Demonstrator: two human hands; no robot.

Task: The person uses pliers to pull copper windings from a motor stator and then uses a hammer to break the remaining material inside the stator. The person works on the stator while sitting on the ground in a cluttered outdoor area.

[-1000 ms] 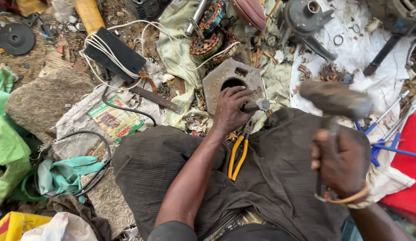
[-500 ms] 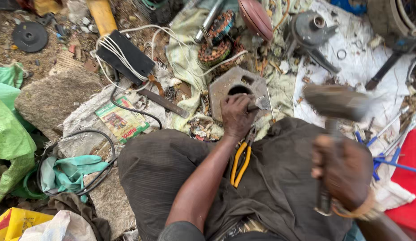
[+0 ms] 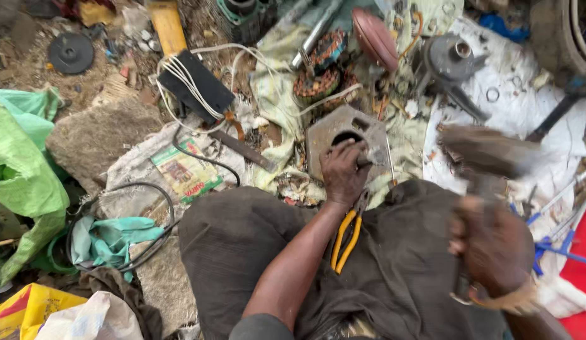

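Observation:
My left hand (image 3: 343, 171) rests on a grey metal housing plate (image 3: 324, 135) with a round hole, gripping a short metal tool (image 3: 373, 158) against it. My right hand (image 3: 494, 247) is raised at the right, closed around the handle of a hammer. The hammer's head (image 3: 488, 150) is blurred with motion above the white cloth. Yellow-handled pliers (image 3: 344, 240) lie on my lap, on the dark brown fabric (image 3: 242, 239).
Scrap lies all around: copper-wound motor coils (image 3: 321, 75), a black box with white wires (image 3: 202, 88), a metal motor part (image 3: 453, 56), a flat stone (image 3: 98, 135), green bags (image 3: 22, 182), a black cable (image 3: 161, 208) and a red object (image 3: 579, 264).
My right hand and the hammer have shifted slightly lower and are much more blurred. My left hand stays on the metal plate.

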